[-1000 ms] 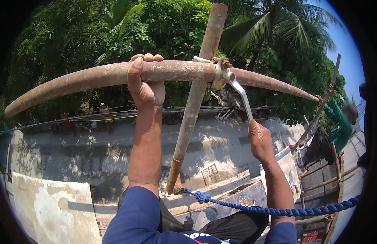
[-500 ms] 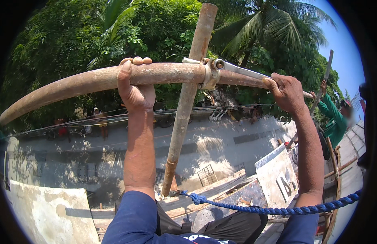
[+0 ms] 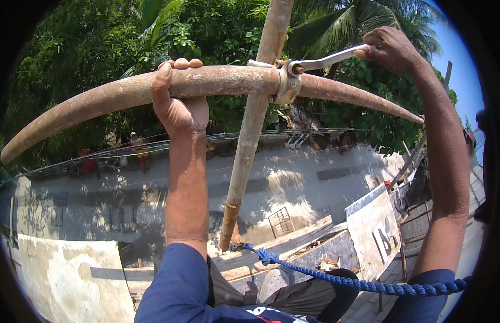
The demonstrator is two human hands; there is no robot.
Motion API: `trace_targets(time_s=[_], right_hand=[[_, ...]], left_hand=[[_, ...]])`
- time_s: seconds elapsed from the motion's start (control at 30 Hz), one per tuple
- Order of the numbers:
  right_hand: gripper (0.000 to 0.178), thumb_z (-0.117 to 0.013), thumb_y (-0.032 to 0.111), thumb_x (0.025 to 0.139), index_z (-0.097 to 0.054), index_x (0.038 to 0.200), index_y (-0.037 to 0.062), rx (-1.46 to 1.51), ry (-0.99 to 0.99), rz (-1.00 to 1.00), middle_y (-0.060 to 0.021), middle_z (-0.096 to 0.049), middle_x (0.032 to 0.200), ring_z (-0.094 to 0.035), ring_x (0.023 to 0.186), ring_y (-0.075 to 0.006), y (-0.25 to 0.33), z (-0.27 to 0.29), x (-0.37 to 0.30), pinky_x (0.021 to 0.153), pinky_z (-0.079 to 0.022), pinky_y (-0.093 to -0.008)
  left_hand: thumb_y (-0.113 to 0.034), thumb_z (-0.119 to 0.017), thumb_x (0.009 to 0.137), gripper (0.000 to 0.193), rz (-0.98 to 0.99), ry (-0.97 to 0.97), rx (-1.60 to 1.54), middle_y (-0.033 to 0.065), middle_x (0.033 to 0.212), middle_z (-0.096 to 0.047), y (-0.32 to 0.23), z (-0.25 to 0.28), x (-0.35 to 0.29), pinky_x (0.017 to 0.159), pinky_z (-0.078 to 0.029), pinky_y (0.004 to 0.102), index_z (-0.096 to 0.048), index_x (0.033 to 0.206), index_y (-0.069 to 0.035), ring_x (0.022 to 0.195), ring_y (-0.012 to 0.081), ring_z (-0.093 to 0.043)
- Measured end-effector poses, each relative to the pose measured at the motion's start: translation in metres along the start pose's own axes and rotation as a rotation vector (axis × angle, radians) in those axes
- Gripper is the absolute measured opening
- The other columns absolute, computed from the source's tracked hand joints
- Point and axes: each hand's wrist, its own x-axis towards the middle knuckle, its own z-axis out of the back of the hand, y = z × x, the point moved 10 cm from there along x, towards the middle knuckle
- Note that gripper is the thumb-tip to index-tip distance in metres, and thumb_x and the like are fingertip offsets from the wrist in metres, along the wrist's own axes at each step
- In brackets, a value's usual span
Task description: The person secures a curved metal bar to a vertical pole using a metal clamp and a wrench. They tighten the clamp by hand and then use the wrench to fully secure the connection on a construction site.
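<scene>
My left hand (image 3: pixel 181 102) is wrapped round a rusty horizontal scaffold pipe (image 3: pixel 115 99), left of where it crosses an upright pipe (image 3: pixel 242 151). A metal scaffold clamp (image 3: pixel 289 87) sits at the crossing, its bolt and nut on the upper side. My right hand (image 3: pixel 393 49) is closed on the handle end of a flat steel wrench (image 3: pixel 328 59), raised above the pipe. The wrench's other end is round the clamp's nut. The horizontal pipe looks bowed through the wide lens.
A blue rope (image 3: pixel 336 279) is knotted near the upright's foot and runs right across my lap. Wooden planks (image 3: pixel 293 245) and pale boards (image 3: pixel 72 280) lie below. Far down are a street (image 3: pixel 207 185), cables and people. Another person is mostly hidden behind my right arm.
My right hand has risen, swinging the wrench handle up from beside the horizontal pipe to a slant above it. My left hand keeps its grip. The view has shifted slightly.
</scene>
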Motion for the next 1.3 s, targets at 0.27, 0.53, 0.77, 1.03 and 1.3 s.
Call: trace_targets(time_s=[0.27,0.53,0.77,1.03,1.3], right_hand=[[0.065,-0.051,0.072,0.091,-0.072,0.093,0.0112,-0.072,-0.271,0.075,-0.0099,-0.064,0.079,-0.064,0.079,-0.0277,0.011,-0.003,-0.022,0.077,-0.047,-0.0446],[0.069,-0.046,0.077,0.092,-0.070,0.080,0.0134,-0.094,-0.449,-0.105,-0.0059,-0.064,0.067,-0.066,0.067,-0.0262,0.027,0.007,-0.024,0.072,-0.050,-0.0425],[0.084,-0.032,0.087,0.089,-0.066,0.071,0.0122,0.139,-0.370,-0.447,-0.0096,-0.062,0.065,-0.063,0.069,-0.0321,0.018,-0.036,-0.060,0.077,-0.044,-0.0421],[0.072,-0.049,0.079,0.089,-0.062,0.073,0.0103,0.166,-0.367,-0.393,-0.0100,-0.058,0.066,-0.061,0.068,-0.0327,0.018,-0.046,-0.063,0.071,-0.045,-0.0442],[0.080,-0.050,0.087,0.082,-0.059,0.072,0.0080,0.188,-0.370,-0.438,-0.0110,-0.062,0.069,-0.062,0.070,-0.0337,0.038,-0.066,-0.090,0.073,-0.043,-0.0435]], left_hand=[[-0.023,-0.075,0.081,0.030,0.019,-0.045,-0.021,0.0103,0.096,-0.061,-0.003,-0.001,-0.001,0.100,-0.050,0.0474,-0.062,0.101,-0.004,0.100,0.0306,-0.062],[-0.022,-0.073,0.082,0.031,-0.021,-0.031,-0.021,0.0124,0.094,-0.064,-0.003,0.008,0.003,0.101,-0.049,0.0477,-0.062,0.102,-0.001,0.098,0.0323,-0.064],[-0.022,-0.073,0.083,0.032,0.026,-0.099,0.004,0.0108,0.094,-0.064,-0.005,0.002,0.000,0.100,-0.050,0.0464,-0.061,0.105,-0.002,0.099,0.0315,-0.064],[-0.020,-0.070,0.083,0.030,-0.021,0.027,-0.004,0.0110,0.093,-0.064,-0.003,0.007,0.002,0.099,-0.050,0.0460,-0.061,0.104,-0.001,0.097,0.0315,-0.065],[-0.023,-0.070,0.086,0.029,0.039,-0.056,-0.005,0.0102,0.097,-0.064,-0.004,-0.002,-0.002,0.099,-0.050,0.0460,-0.061,0.105,-0.003,0.100,0.0311,-0.065]])
